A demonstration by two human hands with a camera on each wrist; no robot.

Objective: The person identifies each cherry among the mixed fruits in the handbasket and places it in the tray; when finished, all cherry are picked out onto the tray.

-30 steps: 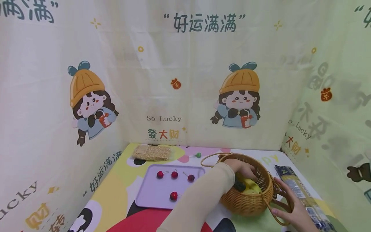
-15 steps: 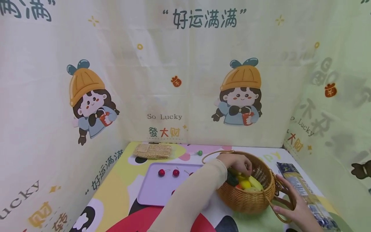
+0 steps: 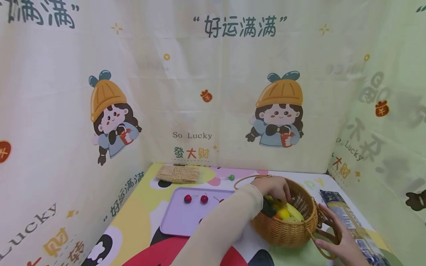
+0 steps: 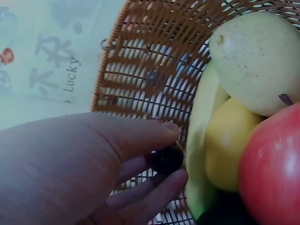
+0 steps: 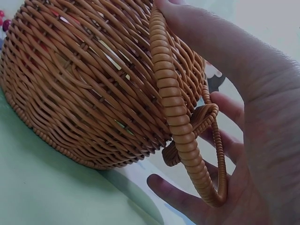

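Inside the wicker basket (image 3: 283,234), my left hand (image 3: 274,186) pinches a small dark round cherry (image 4: 168,160) between thumb and fingers. Beside those fingertips in the left wrist view lie a banana (image 4: 198,140), a yellow fruit (image 4: 228,145), a red apple (image 4: 276,161) and a pale green pear (image 4: 258,61). The head view also shows a dark item (image 3: 269,207) among the fruit. At the basket's right side, my right hand (image 3: 344,240) holds the wrapped loop handle (image 5: 176,112), its thumb up by the rim and its fingers behind the loop.
Left of the basket lies a lilac tray (image 3: 178,225) bearing several cherries (image 3: 204,199), partly hidden by the left sleeve. Behind it are a packet of grains (image 3: 179,174) and a green lollipop (image 3: 231,177). A long printed bag (image 3: 347,216) lies to the right.
My left hand has risen and shifted left from deeper in the basket, uncovering more of the fruit. My right hand keeps its place at the handle.
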